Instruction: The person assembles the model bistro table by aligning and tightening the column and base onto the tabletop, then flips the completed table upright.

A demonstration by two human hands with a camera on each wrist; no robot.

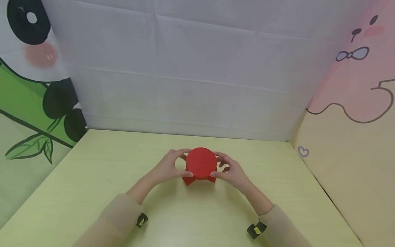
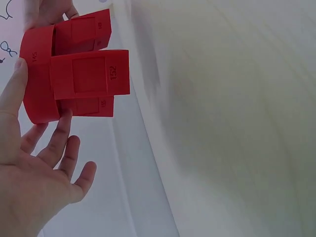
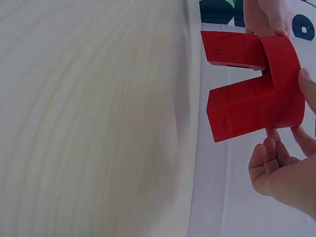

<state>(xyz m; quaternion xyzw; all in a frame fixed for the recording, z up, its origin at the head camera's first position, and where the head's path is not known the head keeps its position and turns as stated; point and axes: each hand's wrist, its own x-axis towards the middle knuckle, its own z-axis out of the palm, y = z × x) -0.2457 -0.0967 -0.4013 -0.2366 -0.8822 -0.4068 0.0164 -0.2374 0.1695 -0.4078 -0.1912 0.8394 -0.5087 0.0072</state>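
Observation:
A red piece made of a thick round disc [image 1: 201, 162] with several block-shaped legs under it is held between both hands, disc side up. My left hand [image 1: 168, 167] grips the disc's left rim, thumb at the near side and fingers at the far side. On the opposite rim my right hand [image 1: 229, 171] holds it the same way, with its other fingers loosely bent. Numbers are marked on the legs [image 2: 91, 74], 152 on one in the left wrist view. In the right wrist view, two legs [image 3: 242, 111] stand apart from the tabletop.
The pale wooden table [image 1: 191, 219] lies beneath the hands. A white cloth wall [image 1: 197, 75] rises behind it, with printed cartoon panels at left [image 1: 37, 103] and right [image 1: 345, 144]. Small black devices with yellow marks sit by the left cuff [image 1: 142, 220] and right cuff [image 1: 256, 230].

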